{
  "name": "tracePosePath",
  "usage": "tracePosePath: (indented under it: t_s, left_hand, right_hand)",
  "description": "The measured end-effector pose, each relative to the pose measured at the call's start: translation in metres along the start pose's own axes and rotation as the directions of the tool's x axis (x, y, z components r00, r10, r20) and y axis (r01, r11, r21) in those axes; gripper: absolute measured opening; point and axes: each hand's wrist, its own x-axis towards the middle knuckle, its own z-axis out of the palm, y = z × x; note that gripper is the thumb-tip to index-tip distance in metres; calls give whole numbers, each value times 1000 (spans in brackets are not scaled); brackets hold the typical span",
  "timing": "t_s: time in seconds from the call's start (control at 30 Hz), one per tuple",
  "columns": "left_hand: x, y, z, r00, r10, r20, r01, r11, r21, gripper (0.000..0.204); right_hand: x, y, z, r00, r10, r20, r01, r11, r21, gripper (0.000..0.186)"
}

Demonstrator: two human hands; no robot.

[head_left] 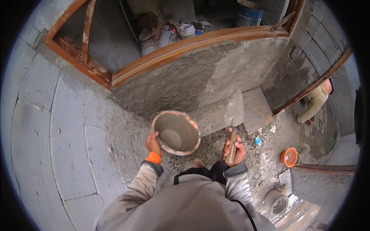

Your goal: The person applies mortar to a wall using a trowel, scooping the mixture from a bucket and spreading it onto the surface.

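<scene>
My left hand (153, 144) is closed on the left rim of a round bucket (192, 124), which is tilted so that its inside faces me. Dried grey mortar coats its inner wall, and the orange rim is crusted with splashes. My right hand (240, 151) wraps round the wooden handle of a trowel (235, 111). The trowel's pale blade points away from me, toward the low wall (165, 86), and looks slightly blurred. Fresh, darker mortar covers the left part of that wall; its right part is lighter.
Above the low wall runs a wooden window frame (165, 54). A board (256, 109) lies at the wall's foot. Rubble (216, 144) covers the floor. To the right are an orange bucket (283, 158), a grey bucket (271, 197) and another person's bent leg (317, 102). Block wall (69, 138) stands left.
</scene>
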Motion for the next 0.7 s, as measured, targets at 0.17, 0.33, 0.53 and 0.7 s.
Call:
tracePosePath:
  t_s: [0.17,0.33,0.53,0.7]
  left_hand:
    - [-4,19,-74,994,49,-103,-24,973,228,29]
    - [-4,27,-129,991,112,-77,-98,982,163,8]
    - [5,8,-121,988,132,-74,-113,970,216,5]
    - [1,4,-106,982,151,-114,-126,971,201,7]
  right_hand:
    - [43,-4,3,678,-660,-324,545,747,-380,54]
    - [167,26,-18,116,-845,-522,552,492,-673,52]
    - [269,111,-32,830,-457,318,463,248,-851,52]
    - [73,167,-18,967,54,248,171,586,-792,55]
